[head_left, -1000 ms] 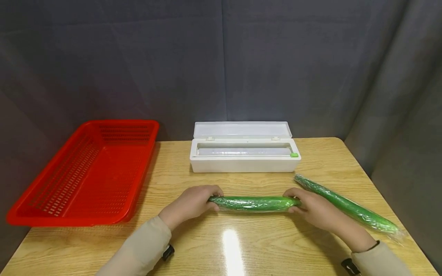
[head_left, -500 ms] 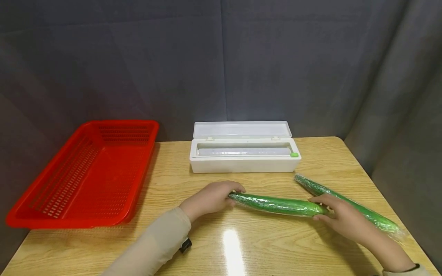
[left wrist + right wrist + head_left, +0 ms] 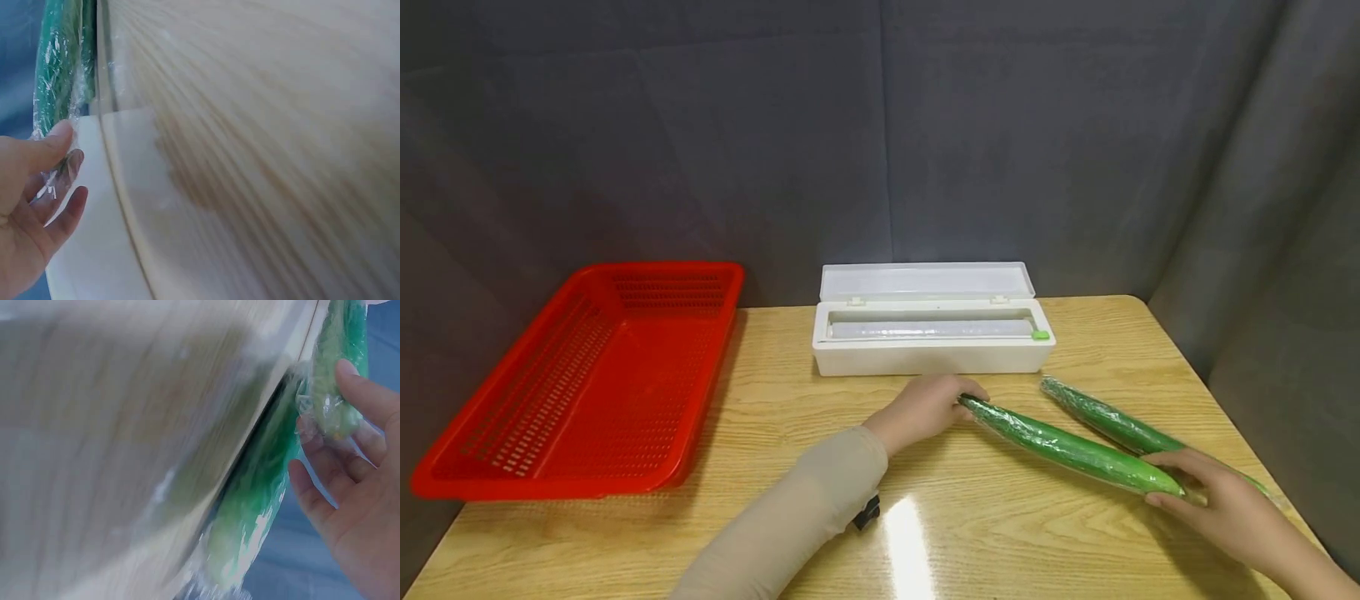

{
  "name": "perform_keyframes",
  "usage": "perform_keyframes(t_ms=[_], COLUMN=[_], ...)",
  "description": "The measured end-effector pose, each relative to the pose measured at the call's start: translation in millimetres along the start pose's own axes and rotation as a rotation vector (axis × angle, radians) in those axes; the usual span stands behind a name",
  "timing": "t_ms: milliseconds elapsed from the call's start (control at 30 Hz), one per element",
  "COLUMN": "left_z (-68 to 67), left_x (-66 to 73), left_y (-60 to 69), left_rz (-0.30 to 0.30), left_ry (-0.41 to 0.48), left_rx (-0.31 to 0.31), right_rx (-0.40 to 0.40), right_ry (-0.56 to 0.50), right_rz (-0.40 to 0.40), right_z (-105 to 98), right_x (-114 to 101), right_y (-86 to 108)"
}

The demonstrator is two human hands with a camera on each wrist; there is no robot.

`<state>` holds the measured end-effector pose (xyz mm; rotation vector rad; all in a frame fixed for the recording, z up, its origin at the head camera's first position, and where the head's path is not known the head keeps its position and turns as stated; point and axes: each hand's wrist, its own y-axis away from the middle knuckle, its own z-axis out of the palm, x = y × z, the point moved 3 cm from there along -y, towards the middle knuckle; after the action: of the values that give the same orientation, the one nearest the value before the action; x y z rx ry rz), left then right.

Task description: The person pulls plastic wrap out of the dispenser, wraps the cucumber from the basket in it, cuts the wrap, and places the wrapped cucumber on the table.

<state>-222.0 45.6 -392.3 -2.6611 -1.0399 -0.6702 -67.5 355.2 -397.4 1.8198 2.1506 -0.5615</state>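
Note:
A film-wrapped cucumber (image 3: 1067,448) slants across the right half of the table, held at both ends. My left hand (image 3: 928,406) pinches its far, darker tip; in the left wrist view that thumb and fingers (image 3: 55,142) catch the loose film there. At the paler, nearer end, my right hand (image 3: 1225,504) grips it between thumb and fingers. A second wrapped cucumber (image 3: 1112,423) lies on the table just beyond, partly hidden by the right hand. In the right wrist view, this second cucumber (image 3: 250,494) sits below the held one (image 3: 337,369).
Behind stands a white cling film box (image 3: 932,360), lid raised, with a film roll (image 3: 925,329) inside and a green slider (image 3: 1040,335) at its right. A red perforated basket (image 3: 700,417) is at the left. Dark curtains (image 3: 880,150) border the wooden table (image 3: 1015,542).
Both hands have carried the held cucumber rightward, beside the second one. It has turned from level to slanting, its right end nearer me. Box, basket and second cucumber have stayed put.

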Motion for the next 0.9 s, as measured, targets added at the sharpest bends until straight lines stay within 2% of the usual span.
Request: perform_keyframes(t_ms=[167,300,367,467,600,733,900], left_z=[12.3,21.0,25.3,32.3,40.4,43.9,44.4], left_x=[6.4,14.6,19.6,26.5,32.4,36.7,39.2], left_y=[-26.7,-45.8,-53.8,-63.4,-71.1,-73.2,-71.8], left_rz=[0.048,0.088,0.123,0.173,0.218,0.252,0.267], left_ry=[-0.005,-0.068,-0.105,-0.160,-0.240,-0.307,-0.368], left_rx=[-0.029,-0.038,-0.040,-0.032,-0.005,0.023,0.056], right_rx=[0.060,0.116,0.120,0.059,-0.003,0.001,-0.053], right_ry=[0.027,0.047,0.067,0.074,0.082,0.117,0.151], right_rz=[0.026,0.032,0.066,0.154,0.237,0.230,0.261], right_z=[-6,-9,-10,-11,-11,-11,-11], right_x=[15,27,34,43,49,49,48], right_y=[15.0,24.9,29.5,32.9,35.3,37.5,37.8])
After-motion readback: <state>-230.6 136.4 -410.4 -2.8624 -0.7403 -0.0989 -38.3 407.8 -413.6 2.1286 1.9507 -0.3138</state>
